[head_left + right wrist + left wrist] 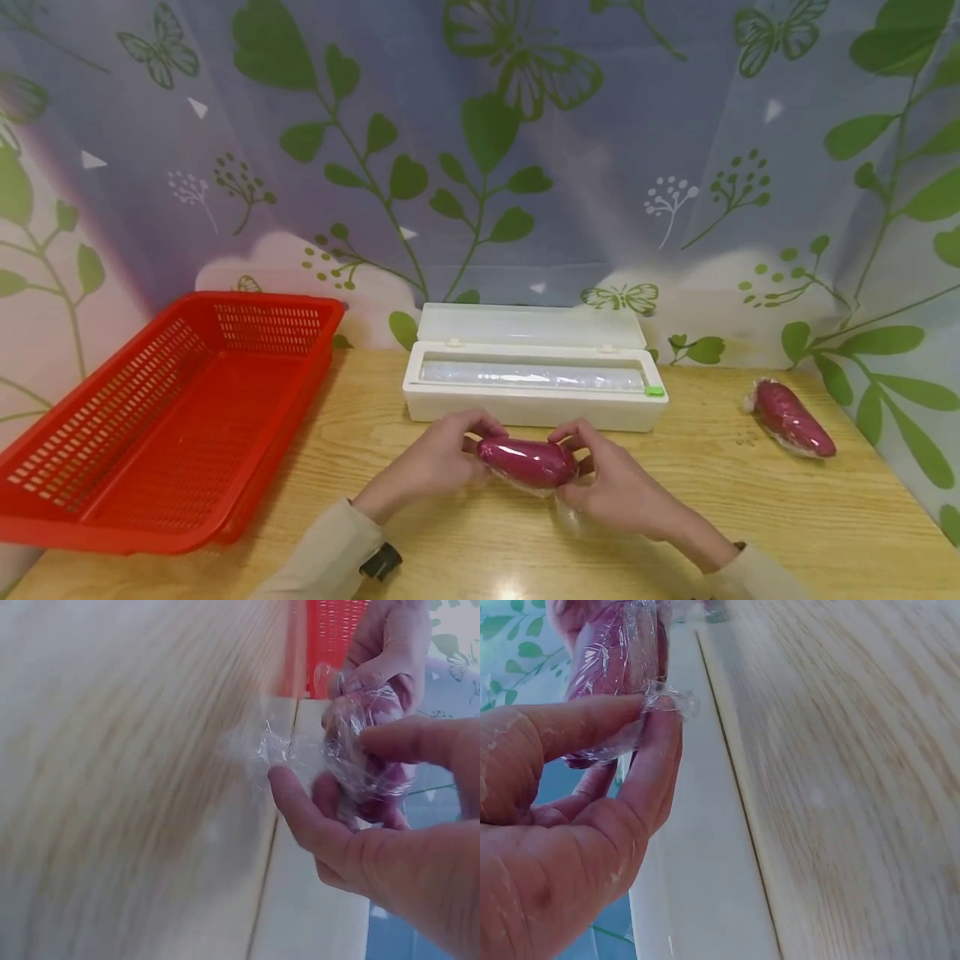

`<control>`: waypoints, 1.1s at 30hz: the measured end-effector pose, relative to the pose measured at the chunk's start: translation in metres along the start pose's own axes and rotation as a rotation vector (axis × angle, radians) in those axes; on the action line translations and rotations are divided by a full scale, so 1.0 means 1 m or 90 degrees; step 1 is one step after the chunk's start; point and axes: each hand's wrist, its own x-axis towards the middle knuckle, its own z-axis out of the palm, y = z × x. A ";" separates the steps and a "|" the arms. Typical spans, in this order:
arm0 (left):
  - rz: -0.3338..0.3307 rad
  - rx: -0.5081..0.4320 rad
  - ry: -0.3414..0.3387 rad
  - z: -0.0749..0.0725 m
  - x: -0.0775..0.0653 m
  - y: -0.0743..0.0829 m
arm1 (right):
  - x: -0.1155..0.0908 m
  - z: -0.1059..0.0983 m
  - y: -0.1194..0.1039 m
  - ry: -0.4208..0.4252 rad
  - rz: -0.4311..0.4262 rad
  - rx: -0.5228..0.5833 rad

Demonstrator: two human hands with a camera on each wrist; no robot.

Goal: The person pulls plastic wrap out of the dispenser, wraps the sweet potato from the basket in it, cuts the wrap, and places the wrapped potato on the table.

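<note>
A purple-red sweet potato (527, 462) in clear cling film is held between both hands, above the table in front of the white box. My left hand (453, 454) grips its left end; in the left wrist view, thumb and finger pinch a gathered tuft of film (676, 701). At the other end, my right hand (611, 483) holds the sweet potato with fingers and thumb. Loose film (274, 746) sticks out beside a right fingertip in the right wrist view. The underside of the sweet potato is mostly hidden in the head view.
Behind the hands stands an open white box (525, 408) with a film roll (532, 375) inside and a green slider (655, 391). A red basket (247, 442) is at left. Another wrapped sweet potato (791, 419) lies at right on the wooden table (720, 475). A patterned curtain (600, 183) hangs behind.
</note>
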 end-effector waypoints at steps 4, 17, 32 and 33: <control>0.008 -0.080 -0.023 -0.002 0.001 0.000 | 0.002 0.000 -0.001 0.019 0.050 0.115; -0.018 -0.053 -0.097 -0.002 -0.002 -0.005 | 0.004 -0.003 0.012 -0.016 0.081 0.113; -0.067 0.096 -0.052 0.004 -0.002 0.000 | 0.012 -0.006 0.008 0.019 0.002 -0.108; -0.062 0.115 -0.050 0.003 -0.003 0.000 | 0.012 -0.005 0.008 0.019 -0.012 -0.119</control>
